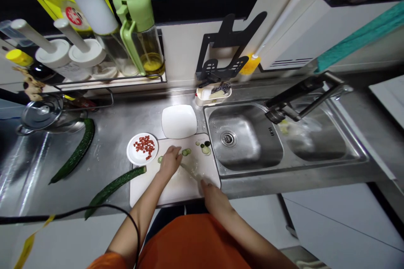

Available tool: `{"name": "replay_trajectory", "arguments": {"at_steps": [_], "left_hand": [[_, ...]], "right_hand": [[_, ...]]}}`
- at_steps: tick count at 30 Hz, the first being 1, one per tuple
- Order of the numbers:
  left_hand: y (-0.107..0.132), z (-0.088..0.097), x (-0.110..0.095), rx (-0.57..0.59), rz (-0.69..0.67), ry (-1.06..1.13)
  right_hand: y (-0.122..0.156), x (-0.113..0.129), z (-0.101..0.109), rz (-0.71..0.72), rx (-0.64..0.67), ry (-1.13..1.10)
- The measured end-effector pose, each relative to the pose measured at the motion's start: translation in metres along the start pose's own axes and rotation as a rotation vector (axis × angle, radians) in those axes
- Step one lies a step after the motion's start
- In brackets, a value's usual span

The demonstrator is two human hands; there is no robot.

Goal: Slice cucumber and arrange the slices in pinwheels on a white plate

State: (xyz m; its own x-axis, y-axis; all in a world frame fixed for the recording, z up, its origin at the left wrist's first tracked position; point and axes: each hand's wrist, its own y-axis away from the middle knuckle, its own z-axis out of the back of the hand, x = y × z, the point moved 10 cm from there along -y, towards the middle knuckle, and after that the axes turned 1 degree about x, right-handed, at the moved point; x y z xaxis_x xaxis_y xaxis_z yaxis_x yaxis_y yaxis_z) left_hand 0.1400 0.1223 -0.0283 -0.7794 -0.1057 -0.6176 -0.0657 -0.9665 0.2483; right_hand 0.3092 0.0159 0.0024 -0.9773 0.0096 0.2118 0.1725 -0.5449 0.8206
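Observation:
My left hand [170,160] rests curled on the white cutting board [176,191], pressing down on a piece of cucumber mostly hidden under its fingers. My right hand [212,195] grips the handle of a knife [190,172] whose blade points toward the left hand. Cut cucumber slices [186,151] lie just beyond the fingers, with more slices [205,149] at the board's far right corner.
Two whole cucumbers [115,185] [77,151] lie left of the board. A small plate of red bits [142,148] and an empty white square plate [179,121] sit behind it. A steel double sink [252,151] with a faucet [303,96] is right. Bottles stand on a rack [110,77] behind.

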Motion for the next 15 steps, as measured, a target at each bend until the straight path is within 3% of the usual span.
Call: {"name": "replay_trajectory", "arguments": {"at_steps": [6,15], "left_hand": [[-0.008,-0.017,-0.005,0.058,-0.013,0.002],[-0.010,-0.013,-0.010,0.027,-0.018,0.024]], "right_hand": [[0.000,-0.002,0.000,-0.019,-0.003,0.016],[-0.001,-0.002,0.001,-0.007,-0.023,0.018]]}}
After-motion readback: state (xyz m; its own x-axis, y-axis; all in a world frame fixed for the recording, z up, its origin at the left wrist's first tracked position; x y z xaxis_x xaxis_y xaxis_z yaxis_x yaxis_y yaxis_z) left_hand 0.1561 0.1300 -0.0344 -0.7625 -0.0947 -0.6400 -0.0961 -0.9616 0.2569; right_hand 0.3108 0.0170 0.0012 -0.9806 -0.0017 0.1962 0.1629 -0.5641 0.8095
